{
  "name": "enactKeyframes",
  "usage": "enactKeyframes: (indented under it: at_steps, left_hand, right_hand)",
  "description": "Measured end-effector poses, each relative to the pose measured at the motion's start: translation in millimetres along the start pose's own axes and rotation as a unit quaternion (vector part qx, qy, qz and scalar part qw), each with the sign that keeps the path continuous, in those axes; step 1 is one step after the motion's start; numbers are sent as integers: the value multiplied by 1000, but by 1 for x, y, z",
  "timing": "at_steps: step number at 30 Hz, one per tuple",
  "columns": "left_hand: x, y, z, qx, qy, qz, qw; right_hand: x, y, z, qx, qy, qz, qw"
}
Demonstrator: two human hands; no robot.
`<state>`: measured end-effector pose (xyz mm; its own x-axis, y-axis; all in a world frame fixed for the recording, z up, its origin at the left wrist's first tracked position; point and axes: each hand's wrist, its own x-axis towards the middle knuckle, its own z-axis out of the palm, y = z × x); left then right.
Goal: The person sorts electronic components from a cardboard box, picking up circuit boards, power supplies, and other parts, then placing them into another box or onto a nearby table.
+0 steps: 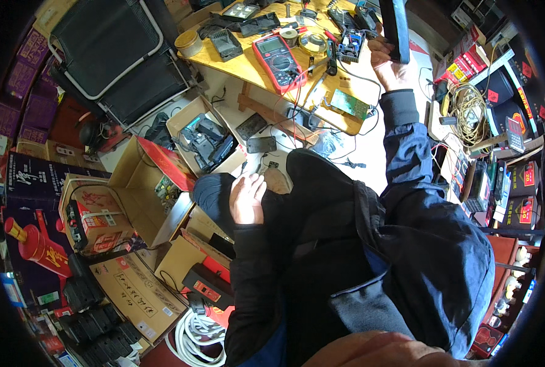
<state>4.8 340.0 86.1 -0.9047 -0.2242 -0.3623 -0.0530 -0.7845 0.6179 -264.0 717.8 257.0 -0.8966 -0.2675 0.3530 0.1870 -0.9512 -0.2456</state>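
Observation:
My right hand point(390, 66) is raised at the table's right end, its fingers closed around a dark flat slab point(396, 30) seen nearly edge-on. What kind of thing it is does not show. My left hand point(247, 199) lies flat on my bent knee, fingers stretched out and holding nothing. On the yellow wooden table point(240, 72) are a red multimeter point(278, 61) with leads, a green circuit board point(349, 103) and an opened device with blue parts inside point(350, 46). Beside the multimeter sit a spool of wire point(289, 38) and a round clear container point(313, 43).
Left of my knee, an open cardboard box point(180, 120) holds several black devices. A black folding chair point(116, 49) stands behind it. More cartons point(139, 295) and a white coiled hose point(197, 342) lie lower left. Coiled beige cable point(469, 116) and packed shelves line the right.

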Motion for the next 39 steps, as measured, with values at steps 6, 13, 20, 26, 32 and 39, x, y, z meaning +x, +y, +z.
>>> enactKeyframes:
  at_steps: [6,13,20,26,32,39]
  left_hand:
    - [0,-1,0,-22,-18,-3,1000]
    - [-10,5,12,20,-57,35,998]
    - [-11,45,86,120,-104,96,983]
    - [23,92,170,127,-203,168,956]
    - [26,96,179,107,-98,161,976]
    - [18,92,175,126,-63,133,981]
  right_hand:
    - [-8,45,16,177,-101,78,976]
    - [-24,92,35,204,-41,99,973]
    - [-36,137,47,277,43,218,935]
    - [-61,195,49,205,-30,391,897]
    - [-84,226,50,162,-10,430,888]
    - [-84,221,52,93,29,331,939]
